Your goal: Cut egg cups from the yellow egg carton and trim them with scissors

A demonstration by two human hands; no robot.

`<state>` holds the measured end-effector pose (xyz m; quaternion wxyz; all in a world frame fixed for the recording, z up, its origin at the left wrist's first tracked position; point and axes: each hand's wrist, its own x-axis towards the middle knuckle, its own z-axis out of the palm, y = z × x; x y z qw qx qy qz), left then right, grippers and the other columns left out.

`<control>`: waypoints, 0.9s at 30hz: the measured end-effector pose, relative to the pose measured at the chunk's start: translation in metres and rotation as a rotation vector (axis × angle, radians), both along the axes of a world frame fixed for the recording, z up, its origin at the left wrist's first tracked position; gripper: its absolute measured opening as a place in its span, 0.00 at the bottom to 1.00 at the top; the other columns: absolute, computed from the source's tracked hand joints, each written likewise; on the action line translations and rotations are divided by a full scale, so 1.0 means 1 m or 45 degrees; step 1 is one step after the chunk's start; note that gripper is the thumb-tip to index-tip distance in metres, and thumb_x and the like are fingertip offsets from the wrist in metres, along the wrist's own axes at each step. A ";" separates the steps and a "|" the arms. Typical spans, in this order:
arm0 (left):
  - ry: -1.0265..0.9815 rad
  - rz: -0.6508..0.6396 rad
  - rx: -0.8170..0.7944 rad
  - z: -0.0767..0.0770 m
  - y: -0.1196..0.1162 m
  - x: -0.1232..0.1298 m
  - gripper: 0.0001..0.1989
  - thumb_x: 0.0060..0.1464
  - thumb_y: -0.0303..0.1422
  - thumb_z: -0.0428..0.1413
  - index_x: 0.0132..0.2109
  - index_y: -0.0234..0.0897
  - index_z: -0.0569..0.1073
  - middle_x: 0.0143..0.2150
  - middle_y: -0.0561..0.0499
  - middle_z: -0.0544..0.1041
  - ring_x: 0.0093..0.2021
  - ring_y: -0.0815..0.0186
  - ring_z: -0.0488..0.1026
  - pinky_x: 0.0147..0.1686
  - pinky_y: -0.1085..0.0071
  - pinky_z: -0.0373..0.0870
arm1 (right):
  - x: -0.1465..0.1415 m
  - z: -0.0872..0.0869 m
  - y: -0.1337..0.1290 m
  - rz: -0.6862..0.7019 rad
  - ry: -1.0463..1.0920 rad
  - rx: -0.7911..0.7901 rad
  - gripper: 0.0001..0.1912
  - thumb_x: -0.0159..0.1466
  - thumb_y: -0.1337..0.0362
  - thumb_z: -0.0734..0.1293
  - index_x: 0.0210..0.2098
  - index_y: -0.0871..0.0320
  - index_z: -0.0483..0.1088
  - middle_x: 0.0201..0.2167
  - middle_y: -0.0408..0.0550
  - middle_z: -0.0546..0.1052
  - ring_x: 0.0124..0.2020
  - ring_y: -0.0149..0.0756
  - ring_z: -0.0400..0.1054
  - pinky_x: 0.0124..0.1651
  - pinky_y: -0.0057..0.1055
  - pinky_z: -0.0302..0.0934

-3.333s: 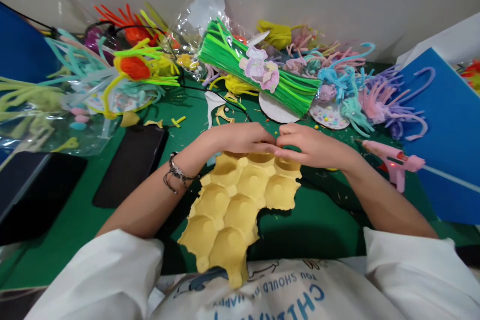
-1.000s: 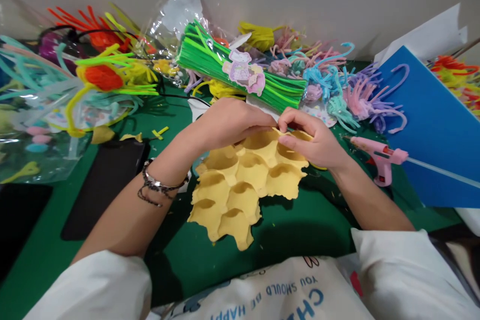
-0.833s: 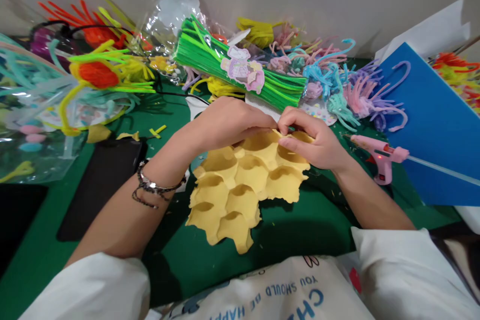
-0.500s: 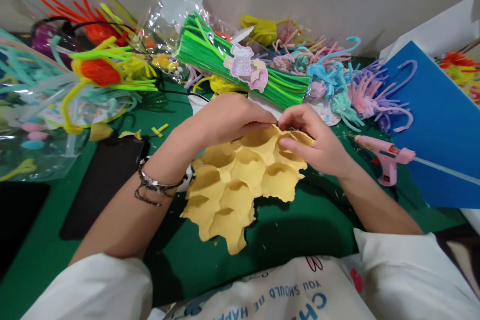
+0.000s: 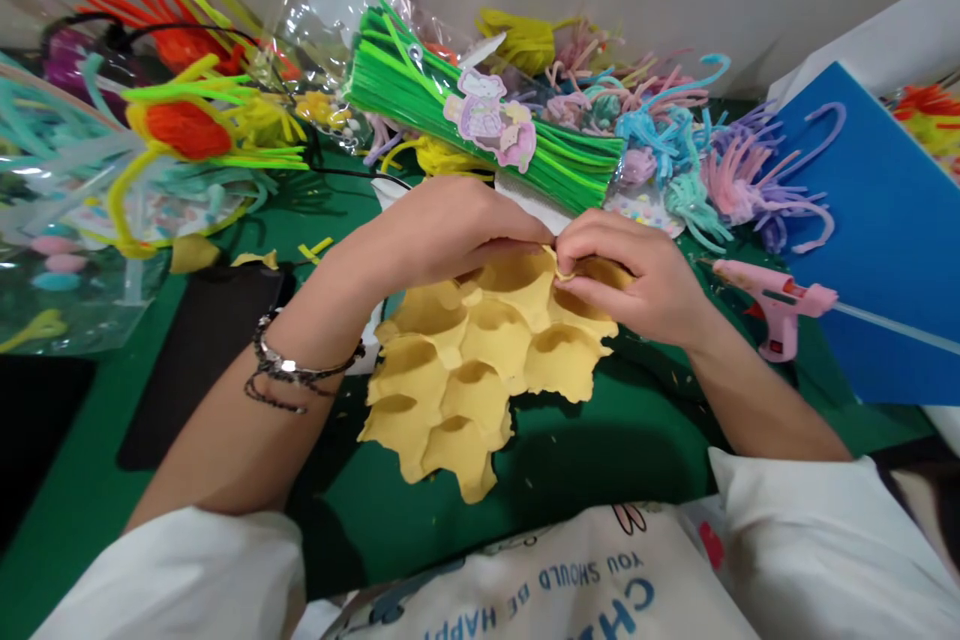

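Observation:
A yellow egg carton (image 5: 487,375) with torn, ragged edges lies tilted in front of me, its cups facing up. My left hand (image 5: 457,225) curls over its far edge, with the fingertips hidden behind the rim. At the far right corner my right hand (image 5: 630,270) pinches the rim between thumb and forefinger, where the edge is bent over. Both hands' fingertips sit close together at the same spot.
A pink glue gun (image 5: 776,300) lies right, by a blue board (image 5: 870,250). Behind the carton are bagged green pipe cleaners (image 5: 472,110) and pastel pipe-cleaner bundles (image 5: 667,140). A dark phone-like slab (image 5: 199,360) and a clear bag (image 5: 105,310) are left. Yellow scraps (image 5: 195,254) dot the green table.
My right thumb and forefinger have closed in on the carton's rim, folding its edge. My left hand stays nearly where it was. The view has shifted slightly.

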<state>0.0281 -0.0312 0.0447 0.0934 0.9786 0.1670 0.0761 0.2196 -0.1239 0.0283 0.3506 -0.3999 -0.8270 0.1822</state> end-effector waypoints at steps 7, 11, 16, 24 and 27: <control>0.094 0.059 0.133 0.009 -0.010 0.003 0.17 0.60 0.31 0.42 0.39 0.40 0.76 0.29 0.51 0.76 0.28 0.69 0.69 0.26 0.75 0.53 | 0.001 0.004 -0.003 -0.202 0.007 -0.108 0.04 0.58 0.66 0.66 0.34 0.58 0.67 0.33 0.43 0.74 0.34 0.30 0.67 0.39 0.27 0.59; 0.136 0.079 0.158 0.011 -0.014 0.003 0.17 0.60 0.32 0.42 0.36 0.39 0.76 0.27 0.51 0.76 0.28 0.69 0.69 0.26 0.74 0.53 | -0.001 0.003 -0.004 -0.203 -0.005 -0.205 0.03 0.58 0.67 0.66 0.33 0.59 0.68 0.32 0.41 0.73 0.32 0.28 0.65 0.37 0.26 0.57; 0.135 0.120 0.118 0.008 -0.013 0.004 0.17 0.59 0.33 0.42 0.38 0.41 0.76 0.30 0.51 0.77 0.29 0.68 0.70 0.26 0.74 0.52 | -0.002 0.000 -0.001 -0.155 0.129 -0.281 0.03 0.58 0.67 0.66 0.31 0.59 0.67 0.31 0.41 0.72 0.32 0.28 0.64 0.36 0.25 0.57; 0.059 0.081 0.053 0.003 -0.010 0.004 0.17 0.59 0.33 0.43 0.39 0.42 0.76 0.27 0.52 0.77 0.27 0.69 0.70 0.26 0.74 0.54 | -0.001 -0.007 0.002 -0.088 0.209 -0.213 0.04 0.58 0.66 0.67 0.30 0.59 0.66 0.30 0.41 0.71 0.32 0.27 0.63 0.36 0.26 0.57; 0.017 0.054 0.035 0.001 -0.009 0.004 0.16 0.59 0.33 0.43 0.39 0.41 0.77 0.28 0.52 0.77 0.28 0.69 0.70 0.25 0.75 0.54 | 0.001 -0.007 0.003 -0.039 0.187 -0.110 0.04 0.59 0.66 0.67 0.30 0.59 0.67 0.29 0.41 0.70 0.31 0.27 0.63 0.36 0.26 0.57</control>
